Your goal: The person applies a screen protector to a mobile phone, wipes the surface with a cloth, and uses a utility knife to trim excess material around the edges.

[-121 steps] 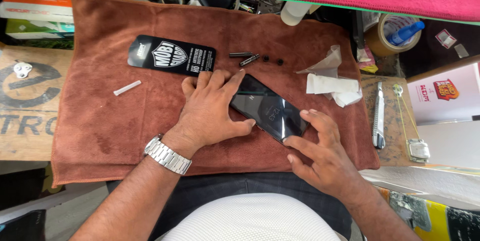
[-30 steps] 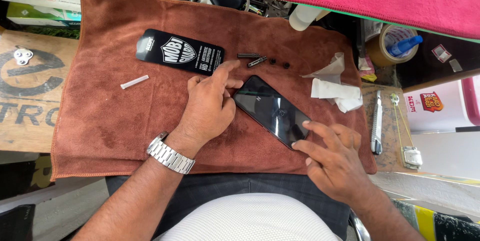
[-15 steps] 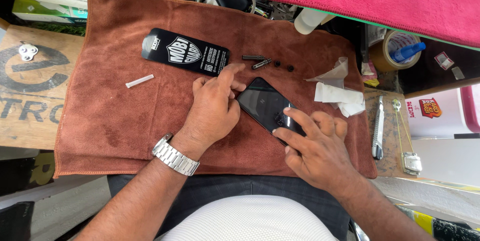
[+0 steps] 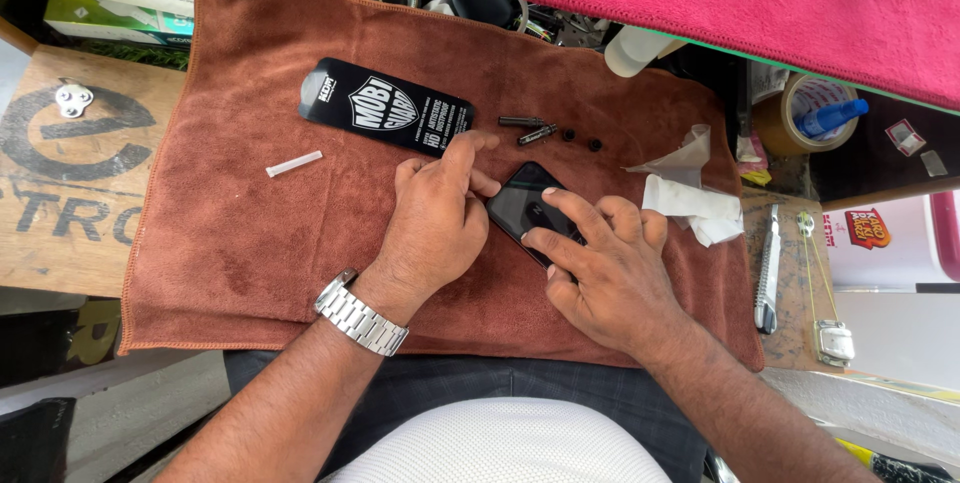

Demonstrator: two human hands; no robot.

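Now the flat black phone with the shiny glass front (image 4: 528,211) lies slanted on the brown fuzzy towel (image 4: 250,243), in the middle of it. Both hands are on the phone. The left hand (image 4: 432,223) lies flat and open over the phone's left edge and holds it down; it grips nothing. Its pointing finger reaches up to the far corner. The right hand (image 4: 610,278) is open too, and its fingertips (image 4: 548,215) press on the glass.

A moment ago the right hand was off to the right, down by the near end of the phone. It has slid up and left, so now it covers most of the near half of the glass. The left hand has stayed put. So it looks like the right hand is rubbing or pressing along the screen while the left keeps the phone from sliding.

Just past the left hand, farther away, lies a long black flat packet with white print (image 4: 385,113). To its right sit some small dark metal bits (image 4: 530,129). A little white stick (image 4: 294,164) lies on the towel to the left. Crumpled white wipes (image 4: 685,198) sit right of the phone. Off the towel on the right lies a grey cutter knife (image 4: 768,278), and beyond it a roll of brown tape (image 4: 800,108).
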